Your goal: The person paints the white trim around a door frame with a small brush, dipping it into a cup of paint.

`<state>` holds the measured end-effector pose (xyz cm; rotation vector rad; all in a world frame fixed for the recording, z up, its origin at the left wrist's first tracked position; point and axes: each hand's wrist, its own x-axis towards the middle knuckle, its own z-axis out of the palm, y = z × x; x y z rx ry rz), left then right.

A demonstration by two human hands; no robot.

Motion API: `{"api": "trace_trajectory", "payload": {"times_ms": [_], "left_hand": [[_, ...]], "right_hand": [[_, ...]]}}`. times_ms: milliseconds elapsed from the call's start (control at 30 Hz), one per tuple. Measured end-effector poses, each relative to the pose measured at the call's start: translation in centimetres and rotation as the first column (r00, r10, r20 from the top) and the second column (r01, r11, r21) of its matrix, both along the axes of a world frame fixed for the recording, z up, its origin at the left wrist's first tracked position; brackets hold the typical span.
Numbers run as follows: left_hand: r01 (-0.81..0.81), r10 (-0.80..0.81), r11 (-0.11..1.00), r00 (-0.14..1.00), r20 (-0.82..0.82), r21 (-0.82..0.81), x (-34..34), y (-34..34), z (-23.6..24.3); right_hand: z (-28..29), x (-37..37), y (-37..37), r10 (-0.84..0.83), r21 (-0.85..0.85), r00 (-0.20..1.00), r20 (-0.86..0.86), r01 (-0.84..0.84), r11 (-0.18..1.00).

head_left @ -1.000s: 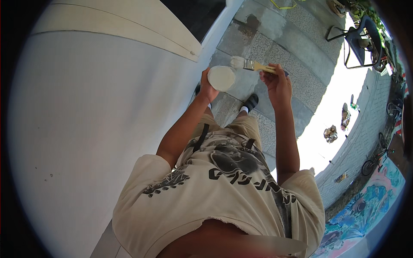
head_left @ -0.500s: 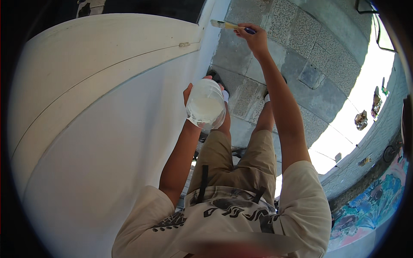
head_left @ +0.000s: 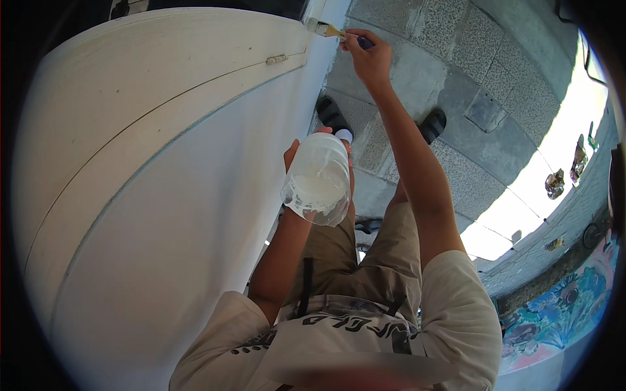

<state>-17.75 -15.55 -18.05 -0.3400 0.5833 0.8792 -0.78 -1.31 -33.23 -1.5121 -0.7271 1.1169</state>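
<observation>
My left hand (head_left: 291,156) is wrapped round a clear plastic tub (head_left: 318,179), which looks like a cut-off bottle. White paint coats its inside and lies in the bottom; its open mouth tilts toward me. Farther ahead, my right hand (head_left: 372,62) grips a paintbrush (head_left: 334,31) by its dark blue end. The pale bristles point left and overlap the corner of the white wall (head_left: 315,55) beside the window frame; whether they press on it I cannot tell. On my left runs a cream wooden panel (head_left: 163,72) above a smooth white lower wall (head_left: 202,195).
Grey stone paving (head_left: 450,45) lies ahead and to the right, with a sunlit strip (head_left: 521,208) across it. Crumpled litter (head_left: 555,184) lies near that strip. At the lower right is a colourful painted mural (head_left: 561,306). A dark window (head_left: 228,5) tops the panel.
My right hand has moved left with the paintbrush, bringing the bristles to the wall corner. The tub in my left hand has come nearer to me. More of my sandalled feet shows.
</observation>
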Motion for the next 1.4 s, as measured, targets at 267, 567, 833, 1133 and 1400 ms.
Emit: {"api": "trace_trajectory", "payload": {"times_ms": [267,567,833,1133,1400], "left_hand": [[-0.021,0.022,1.0,0.998,0.052,-0.021,0.6,0.1,0.3],[-0.008,0.008,1.0,0.999,0.033,0.005,0.3,-0.4,-0.1],[-0.036,0.033,0.998,0.997,0.068,0.046,-0.3,-0.4,-0.1],[-0.045,0.045,0.999,0.998,0.048,0.018,-0.3,-0.6,0.0],[-0.053,0.047,0.997,0.995,0.082,0.065,0.0,-0.6,-0.7]], "right_hand": [[0.4,-0.1,3.0,-0.115,0.115,0.993,0.017,0.112,0.987],[0.8,-0.1,3.4,-0.204,0.112,0.977,0.063,0.196,0.974],[1.8,0.6,1.1,0.155,-0.014,0.948,0.279,-0.157,0.988],[2.4,5.9,8.4,0.334,0.072,0.733,0.592,-0.461,0.885],[1.1,7.4,12.1,0.159,0.165,0.816,0.556,-0.296,0.941]]}}
